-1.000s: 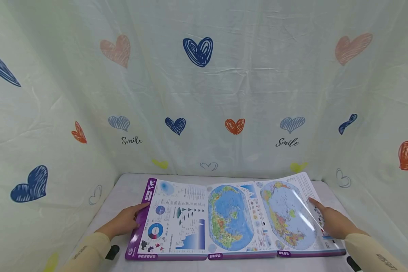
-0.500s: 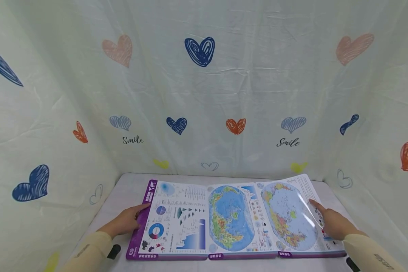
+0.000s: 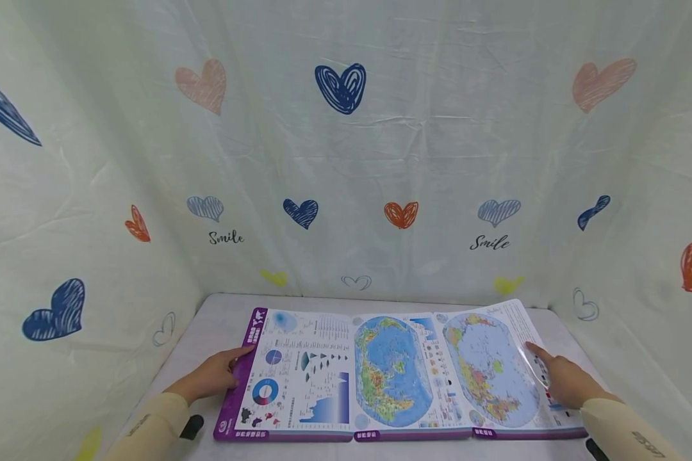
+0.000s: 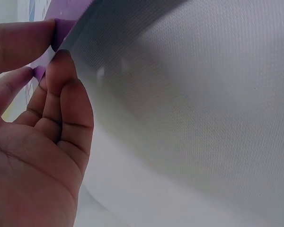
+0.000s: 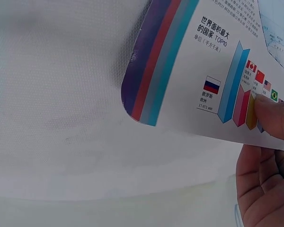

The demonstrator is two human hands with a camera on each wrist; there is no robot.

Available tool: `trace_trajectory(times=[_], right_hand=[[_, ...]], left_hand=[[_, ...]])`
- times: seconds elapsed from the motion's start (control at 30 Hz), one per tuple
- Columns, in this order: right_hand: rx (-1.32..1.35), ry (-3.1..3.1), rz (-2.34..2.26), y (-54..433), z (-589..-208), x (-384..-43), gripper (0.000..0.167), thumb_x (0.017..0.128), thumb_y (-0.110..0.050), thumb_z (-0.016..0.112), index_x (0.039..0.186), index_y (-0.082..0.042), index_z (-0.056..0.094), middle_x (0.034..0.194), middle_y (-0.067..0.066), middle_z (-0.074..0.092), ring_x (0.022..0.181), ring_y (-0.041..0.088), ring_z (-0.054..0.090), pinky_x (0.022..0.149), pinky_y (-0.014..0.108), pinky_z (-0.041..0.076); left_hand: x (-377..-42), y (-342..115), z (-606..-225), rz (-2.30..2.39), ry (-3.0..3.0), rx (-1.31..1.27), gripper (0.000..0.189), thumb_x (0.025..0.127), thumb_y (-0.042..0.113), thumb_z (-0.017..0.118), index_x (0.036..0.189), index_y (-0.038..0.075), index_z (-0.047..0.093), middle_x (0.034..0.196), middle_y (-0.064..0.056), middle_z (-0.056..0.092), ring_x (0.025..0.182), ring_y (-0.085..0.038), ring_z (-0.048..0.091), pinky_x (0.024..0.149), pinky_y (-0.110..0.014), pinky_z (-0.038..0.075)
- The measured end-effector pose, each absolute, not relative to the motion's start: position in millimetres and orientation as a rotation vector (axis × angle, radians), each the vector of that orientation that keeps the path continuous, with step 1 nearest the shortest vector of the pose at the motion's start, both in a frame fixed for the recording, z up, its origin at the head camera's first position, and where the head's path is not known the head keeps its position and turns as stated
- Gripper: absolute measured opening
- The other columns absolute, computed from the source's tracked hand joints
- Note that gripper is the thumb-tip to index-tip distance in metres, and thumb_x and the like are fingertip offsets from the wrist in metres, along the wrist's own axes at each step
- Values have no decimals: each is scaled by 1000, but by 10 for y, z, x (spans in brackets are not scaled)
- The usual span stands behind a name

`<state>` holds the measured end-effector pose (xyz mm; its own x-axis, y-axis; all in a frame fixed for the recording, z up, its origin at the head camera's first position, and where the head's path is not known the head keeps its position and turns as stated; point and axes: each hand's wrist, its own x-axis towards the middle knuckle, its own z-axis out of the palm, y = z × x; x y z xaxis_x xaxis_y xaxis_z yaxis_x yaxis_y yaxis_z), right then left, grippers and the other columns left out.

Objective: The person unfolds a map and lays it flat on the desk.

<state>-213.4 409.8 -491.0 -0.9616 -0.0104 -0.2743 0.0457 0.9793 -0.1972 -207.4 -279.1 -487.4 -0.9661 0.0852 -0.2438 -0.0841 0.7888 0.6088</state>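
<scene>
A three-panel folding world map (image 3: 393,371) lies spread across the table, purple along its left side and front. My left hand (image 3: 207,376) holds the purple left edge, index finger stretched over it. The left wrist view shows the fingers and thumb of that hand (image 4: 42,142) pinching the map's rim. At the other end, my right hand (image 3: 571,382) grips the right panel (image 3: 493,365), whose far right corner tilts up. In the right wrist view its thumb (image 5: 274,116) presses on the printed face and the other fingers sit curled underneath.
The white table (image 3: 225,314) extends a little past the map at the sides and back. A curtain (image 3: 346,160) printed with hearts hangs behind and at both sides. Dark straps (image 3: 192,428) show near the wrists.
The right panel's raised far corner has sunk slightly toward the table, and the glare on it has shrunk. Both hands keep their hold at the map's two ends.
</scene>
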Motion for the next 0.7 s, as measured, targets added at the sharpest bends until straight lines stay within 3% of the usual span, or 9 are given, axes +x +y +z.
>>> trace_trajectory(times=[0.7], right_hand=[[90,2796,-254,4164,-5033,-2155,76,88,-4,68,153,0,27,103,37,51,79,35,56,79,65,48]], left_hand=[[-2073,-2807,-4957,920,2752,5,74,76,-9,69,146,-1,46,85,-9,50,75,-22,50,63,-34,47]])
